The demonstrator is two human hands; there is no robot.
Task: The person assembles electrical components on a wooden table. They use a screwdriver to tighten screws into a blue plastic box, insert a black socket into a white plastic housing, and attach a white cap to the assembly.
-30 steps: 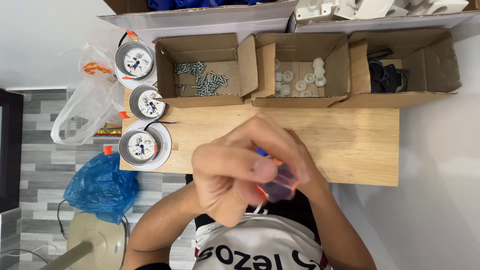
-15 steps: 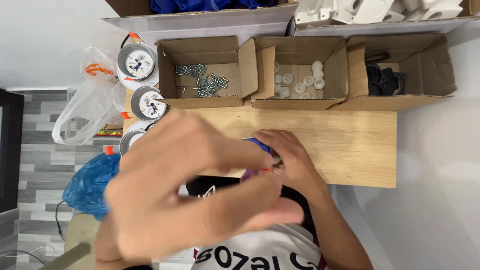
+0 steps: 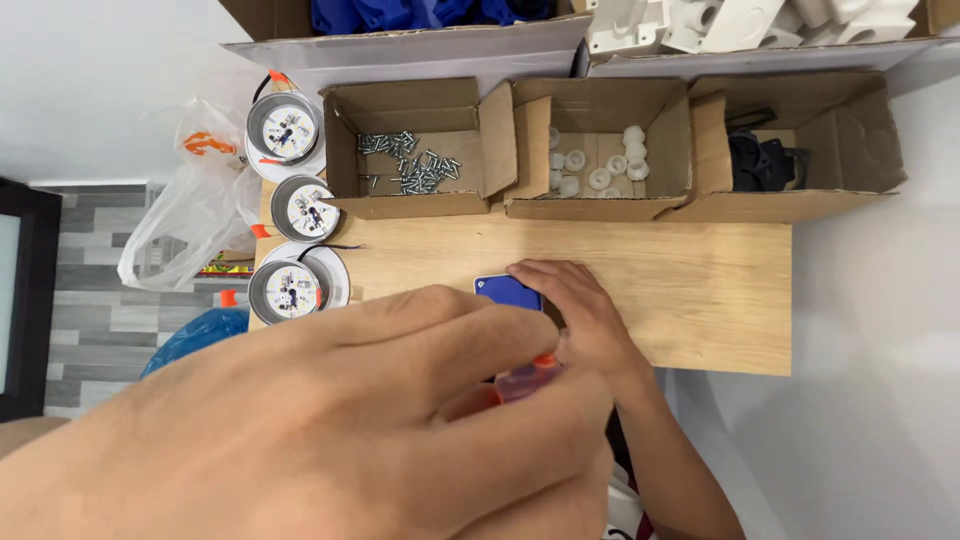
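My left hand is raised close to the camera and fills the lower left of the view. Its fingers are closed around a translucent red-orange tool handle, apparently a screwdriver; the tool's tip is hidden. My right hand rests on the wooden table and pins down a small blue plastic part, of which only the top-left corner shows under the fingers.
Three open cardboard boxes line the table's far edge: one with screws, one with white round pieces, one with black parts. Three round metal lamp housings sit at the left edge. A clear plastic bag hangs beside them.
My left hand rose toward the camera and now covers much of the view. My right hand moved down onto the table with the blue part.
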